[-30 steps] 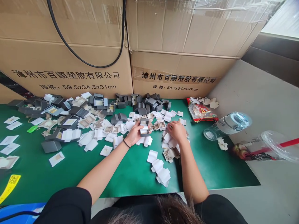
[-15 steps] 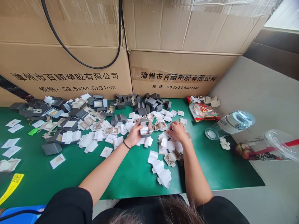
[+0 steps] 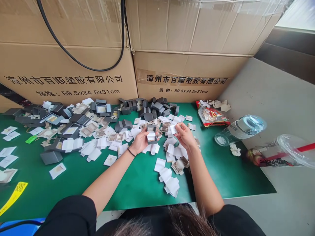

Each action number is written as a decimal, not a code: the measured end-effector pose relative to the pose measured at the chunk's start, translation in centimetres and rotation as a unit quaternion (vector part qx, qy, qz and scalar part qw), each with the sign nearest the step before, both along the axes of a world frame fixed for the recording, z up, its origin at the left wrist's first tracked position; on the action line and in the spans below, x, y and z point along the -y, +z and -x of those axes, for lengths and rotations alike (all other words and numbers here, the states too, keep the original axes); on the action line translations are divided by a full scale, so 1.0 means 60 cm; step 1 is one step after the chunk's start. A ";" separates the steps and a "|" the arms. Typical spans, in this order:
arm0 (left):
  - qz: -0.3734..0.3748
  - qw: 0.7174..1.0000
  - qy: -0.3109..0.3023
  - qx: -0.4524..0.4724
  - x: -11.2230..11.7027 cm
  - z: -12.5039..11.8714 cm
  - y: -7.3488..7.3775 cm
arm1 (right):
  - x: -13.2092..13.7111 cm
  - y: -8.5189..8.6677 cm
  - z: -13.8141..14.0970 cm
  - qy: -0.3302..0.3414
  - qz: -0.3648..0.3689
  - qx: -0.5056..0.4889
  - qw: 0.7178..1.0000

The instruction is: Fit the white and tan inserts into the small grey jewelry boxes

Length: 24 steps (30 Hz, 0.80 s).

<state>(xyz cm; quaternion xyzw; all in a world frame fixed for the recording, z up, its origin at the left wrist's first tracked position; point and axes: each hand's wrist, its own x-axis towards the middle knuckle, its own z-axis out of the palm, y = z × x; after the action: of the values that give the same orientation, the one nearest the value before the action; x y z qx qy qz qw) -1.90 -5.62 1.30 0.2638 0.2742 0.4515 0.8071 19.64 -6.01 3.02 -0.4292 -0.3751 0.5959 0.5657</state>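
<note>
My left hand (image 3: 140, 141) is closed around a small open dark grey jewelry box (image 3: 152, 135) with a white lining. Between the thumb and fingers of my right hand (image 3: 185, 133) is a small white card (image 3: 173, 129), level with the box and to its right. White folded papers (image 3: 166, 175) and crumpled beige inserts (image 3: 177, 166) lie on the green table below and around my right hand. More white cards (image 3: 91, 149) are scattered left of the box.
Dark boxes (image 3: 158, 108) are heaped at the back, against large cartons (image 3: 182, 75). On the right are a red snack bag (image 3: 211, 114), a clear bottle (image 3: 230, 134) and a plastic cup (image 3: 278, 152). A yellow tag (image 3: 14, 196) lies at the left front of the table (image 3: 128, 190).
My right hand has lifted from the paper pile, now with a white card in its fingers, and moved slightly left towards the box. My left hand keeps holding the box. The view has shifted slightly.
</note>
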 end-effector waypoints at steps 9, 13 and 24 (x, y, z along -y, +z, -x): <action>0.031 0.995 -0.022 0.095 -0.001 -0.003 0.003 | 0.007 -0.002 0.039 -0.016 0.035 -0.051 0.998; 0.045 0.996 -0.039 0.071 0.002 -0.006 0.003 | 0.007 -0.011 0.055 -0.068 -0.040 0.023 0.997; 0.042 0.998 -0.040 -0.003 0.009 -0.011 -0.007 | 0.035 -0.015 0.087 -0.108 -0.297 0.383 0.868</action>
<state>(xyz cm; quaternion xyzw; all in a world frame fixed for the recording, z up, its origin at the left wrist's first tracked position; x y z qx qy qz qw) -1.23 -6.14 0.87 0.2422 0.2844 0.4060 0.8340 14.42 -8.10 2.13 -0.4732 -0.6732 0.1805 0.5388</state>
